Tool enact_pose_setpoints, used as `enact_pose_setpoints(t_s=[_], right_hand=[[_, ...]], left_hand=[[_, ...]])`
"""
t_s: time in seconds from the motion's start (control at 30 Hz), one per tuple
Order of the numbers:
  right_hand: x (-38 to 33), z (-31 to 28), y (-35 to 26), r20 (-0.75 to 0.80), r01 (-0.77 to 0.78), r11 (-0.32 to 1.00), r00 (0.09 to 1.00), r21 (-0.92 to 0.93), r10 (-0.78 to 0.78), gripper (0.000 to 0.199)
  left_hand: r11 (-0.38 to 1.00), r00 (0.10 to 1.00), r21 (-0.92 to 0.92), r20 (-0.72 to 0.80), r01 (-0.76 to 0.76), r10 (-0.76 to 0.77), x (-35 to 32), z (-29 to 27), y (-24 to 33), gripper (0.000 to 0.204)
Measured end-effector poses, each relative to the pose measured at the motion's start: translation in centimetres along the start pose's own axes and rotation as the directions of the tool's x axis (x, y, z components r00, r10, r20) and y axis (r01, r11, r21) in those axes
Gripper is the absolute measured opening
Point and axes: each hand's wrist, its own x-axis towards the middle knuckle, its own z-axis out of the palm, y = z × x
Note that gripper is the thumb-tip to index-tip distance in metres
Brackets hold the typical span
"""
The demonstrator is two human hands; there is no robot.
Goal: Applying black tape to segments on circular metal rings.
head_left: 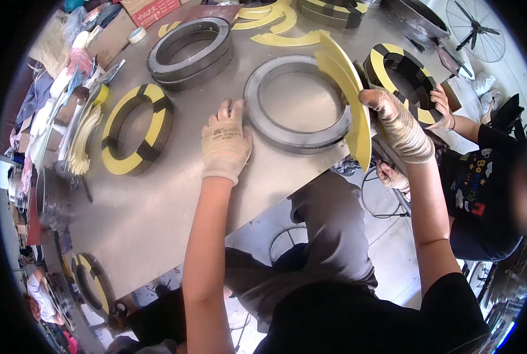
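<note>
On the metal table [175, 206], a thick grey ring [302, 140] lies flat in front of me with a bare grey top. My left hand [226, 144], in a pale knitted glove, rests palm down beside the ring's left edge, fingers stretched out and holding nothing. In my gloved right hand [402, 127], a curved yellow strip [358, 103] is gripped between thumb and fingers. It stands tilted on edge over the ring's right side, hiding part of it. Whether it is one strip or several stacked cannot be told.
A yellow-and-black ring [117, 160] leans at left; another grey ring [216, 44] lies behind. Loose yellow arcs [284, 38] are at the back, and stacked strips [83, 138] at left. At right, a co-worker's hand [442, 105] touches a yellow-and-black ring [381, 68].
</note>
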Motion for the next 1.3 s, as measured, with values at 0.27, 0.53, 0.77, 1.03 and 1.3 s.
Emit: enact_pose_setpoints(t_s=[0.27, 0.53, 0.77, 1.03, 1.3], right_hand=[[3.2, 0.6, 5.3, 0.208, -0.387, 0.430, 0.890, 0.816, 0.406, 0.046], [3.7, -1.8, 6.0, 0.054, -0.194, 0.455, 0.952, 0.869, 0.302, 0.044], [3.5, -2.8, 2.0, 0.381, -0.432, 0.080, 0.856, 0.898, 0.351, 0.041], [4.7, 6.6, 5.1, 0.502, -0.550, 0.091, 0.808, 0.830, 0.308, 0.036], [9.1, 19.2, 6.6, 0.799, -0.679, 0.430, 0.442, 0.595, -0.408, 0.040]], left_hand=[[0.925, 0.966, 0.281, -0.055, 0.257, -0.251, 0.7, -2.6, -1.3, 0.050], [0.901, 0.853, -0.284, 0.321, -0.329, 0.413, 0.3, -0.8, 10.1, 0.062], [0.918, 0.912, -0.207, 0.172, -0.337, 0.374, -5.7, -3.0, 10.2, 0.050], [0.959, 0.975, -0.215, 0.076, -0.187, 0.207, -17.4, -7.4, 4.6, 0.054], [0.950, 0.914, -0.304, -0.360, 0.073, -0.185, -19.2, -11.7, 2.4, 0.068]])
